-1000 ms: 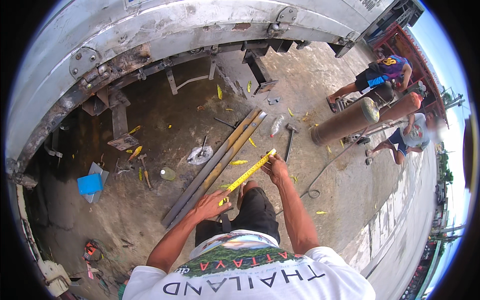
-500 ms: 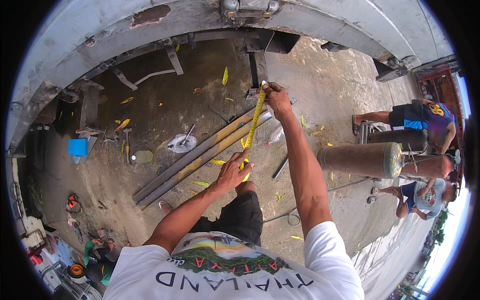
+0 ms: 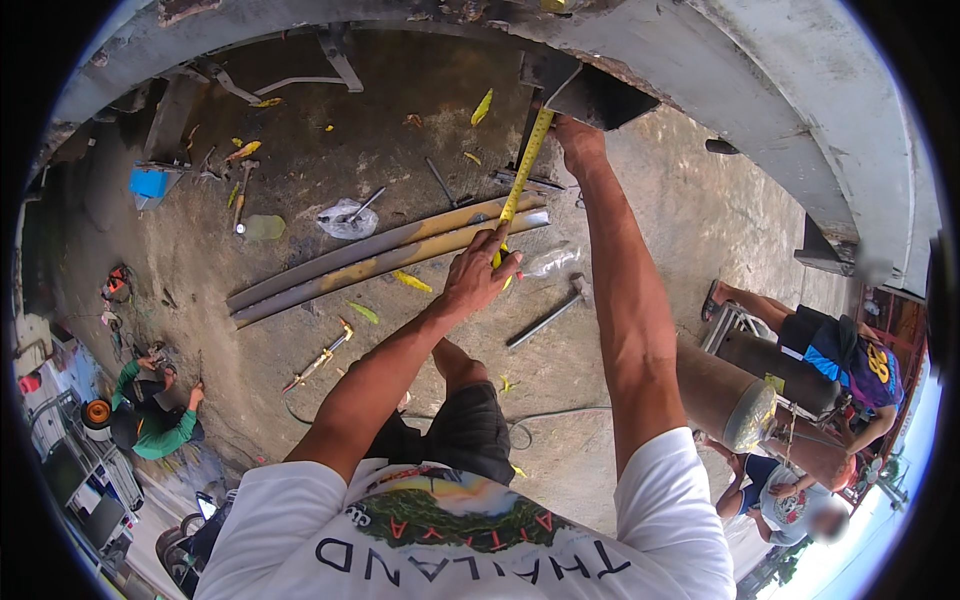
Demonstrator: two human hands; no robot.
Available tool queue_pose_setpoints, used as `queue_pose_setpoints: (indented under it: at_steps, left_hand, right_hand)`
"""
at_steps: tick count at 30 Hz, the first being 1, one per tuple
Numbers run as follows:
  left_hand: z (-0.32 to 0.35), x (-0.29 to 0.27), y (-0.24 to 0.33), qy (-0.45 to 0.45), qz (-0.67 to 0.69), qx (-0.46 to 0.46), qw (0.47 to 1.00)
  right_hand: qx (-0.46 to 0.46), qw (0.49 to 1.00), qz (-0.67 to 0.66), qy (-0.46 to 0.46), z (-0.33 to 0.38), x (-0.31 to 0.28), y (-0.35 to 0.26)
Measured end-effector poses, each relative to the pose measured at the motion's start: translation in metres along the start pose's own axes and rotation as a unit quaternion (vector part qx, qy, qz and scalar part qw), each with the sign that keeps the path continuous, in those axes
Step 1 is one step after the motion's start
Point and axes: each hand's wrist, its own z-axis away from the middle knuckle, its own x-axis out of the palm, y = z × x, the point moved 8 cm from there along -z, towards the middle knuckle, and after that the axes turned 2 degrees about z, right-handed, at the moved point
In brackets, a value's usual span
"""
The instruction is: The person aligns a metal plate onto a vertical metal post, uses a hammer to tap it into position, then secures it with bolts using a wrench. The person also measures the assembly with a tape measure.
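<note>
My left hand [image 3: 481,272] is closed around the case of a yellow tape measure [image 3: 503,262]. From it the yellow blade [image 3: 526,168] runs up and away over the ends of two long metal pipes [image 3: 385,262]. At the blade's far end is my right hand [image 3: 580,142], its fingers closed by the tape and partly hidden at a dark metal bracket [image 3: 603,97] under the grey vehicle body [image 3: 740,75]. Below the blade, a clear plastic bottle [image 3: 550,260] and a hammer [image 3: 552,312] lie on the concrete.
A cutting torch [image 3: 320,356] with a hose lies left of my legs. Farther left are a plastic bag [image 3: 347,218], another hammer [image 3: 243,198] and a blue box [image 3: 149,182]. Gas cylinders [image 3: 725,392] and two people occupy the right; a person in green [image 3: 160,410] crouches at left.
Both hands have moved forward with the stretched tape. My right hand has reached the bracket under the vehicle. The view has shifted, bringing the torch and hammer into sight.
</note>
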Motion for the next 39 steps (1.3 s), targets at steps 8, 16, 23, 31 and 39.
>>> queue_pose_setpoints:
  at_steps: [8, 16, 23, 31, 39]
  left_hand:
    - [-0.005, 0.019, -0.012, 0.003, -0.047, -0.012, 0.999]
    - [-0.004, 0.023, -0.013, 0.007, -0.07, -0.043, 0.997]
    - [-0.006, 0.02, -0.011, -0.011, -0.092, -0.071, 0.993]
    - [-0.02, 0.032, -0.004, -0.007, -0.053, -0.088, 0.995]
    - [-0.014, 0.029, -0.003, 0.022, -0.056, -0.073, 0.995]
  right_hand:
    - [-0.09, 0.987, 0.128, -0.017, 0.002, -0.007, -0.009]
    - [-0.034, 0.999, -0.012, 0.001, 0.025, -0.001, -0.031]
    - [0.003, 0.996, -0.081, -0.025, 0.042, 0.006, -0.048]
    - [0.009, 0.996, -0.078, -0.047, 0.037, 0.008, -0.047]
    - [0.034, 0.993, -0.103, -0.049, 0.044, 0.01, -0.048]
